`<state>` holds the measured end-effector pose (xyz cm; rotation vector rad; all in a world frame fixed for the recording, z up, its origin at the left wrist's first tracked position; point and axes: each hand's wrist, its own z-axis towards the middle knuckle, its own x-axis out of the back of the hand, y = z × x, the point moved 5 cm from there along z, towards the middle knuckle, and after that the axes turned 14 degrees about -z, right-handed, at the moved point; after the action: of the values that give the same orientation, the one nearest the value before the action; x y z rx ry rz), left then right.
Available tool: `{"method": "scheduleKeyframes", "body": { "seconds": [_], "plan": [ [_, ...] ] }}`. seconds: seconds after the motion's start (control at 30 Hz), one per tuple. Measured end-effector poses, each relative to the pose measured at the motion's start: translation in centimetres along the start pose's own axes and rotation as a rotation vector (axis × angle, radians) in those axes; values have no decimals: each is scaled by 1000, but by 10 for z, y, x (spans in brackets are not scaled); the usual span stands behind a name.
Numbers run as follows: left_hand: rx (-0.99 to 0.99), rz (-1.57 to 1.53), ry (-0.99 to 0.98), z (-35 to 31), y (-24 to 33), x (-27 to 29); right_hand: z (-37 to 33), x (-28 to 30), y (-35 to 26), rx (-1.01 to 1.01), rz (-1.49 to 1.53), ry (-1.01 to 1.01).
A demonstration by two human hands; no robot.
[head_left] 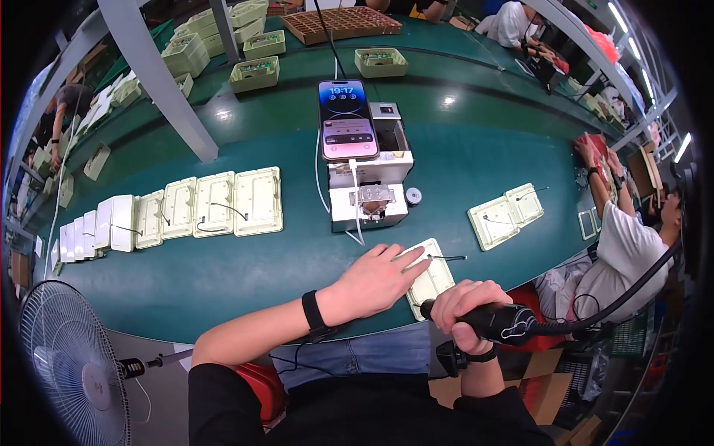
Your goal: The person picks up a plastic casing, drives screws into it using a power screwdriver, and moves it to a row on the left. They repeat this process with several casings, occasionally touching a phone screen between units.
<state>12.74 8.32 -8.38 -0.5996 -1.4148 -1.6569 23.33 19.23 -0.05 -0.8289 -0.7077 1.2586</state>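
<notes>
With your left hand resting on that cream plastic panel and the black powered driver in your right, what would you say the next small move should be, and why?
Probably lower the black driver onto the cream panel. The left hand already lies flat on the panel, pinning it to the green belt, while the right hand holds the driver at the panel's near edge, its tip hidden. I cannot see which spot it should meet.

Counting what's on the green belt: one cream plastic panel (427,276) right in front, two more (508,215) off to the right, and a row of about ten (178,208) lined up on the left, though the far ones blur together. There's one phone (346,119) propped on one white fixture box (370,182), one black power screwdriver (494,321), and one fan (67,364). Five small trays (254,74) of parts sit up top that I can count, plus more stacked behind.
</notes>
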Motion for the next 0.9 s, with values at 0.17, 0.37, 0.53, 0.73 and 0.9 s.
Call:
{"method": "scheduleKeyframes", "body": {
  "seconds": [0.17, 0.37, 0.53, 0.73, 0.9],
  "plan": [
    [-38, 86, 42, -13, 4, 7, 3, -6, -5, 59, -73, -17],
    [-30, 301, -10, -39, 16, 5, 16, 0, -19, 85, 134, -11],
    [70, 280, -320, -73, 30, -4, 48, 2, -31, 125, 86, 60],
    [-17, 59, -63, -74, 10, 22, 110, -35, -18, 221, 18, 118],
    [-58, -259, 96, -73, -11, 28, 149, -54, 5, 177, -141, 247]
  ]
}}
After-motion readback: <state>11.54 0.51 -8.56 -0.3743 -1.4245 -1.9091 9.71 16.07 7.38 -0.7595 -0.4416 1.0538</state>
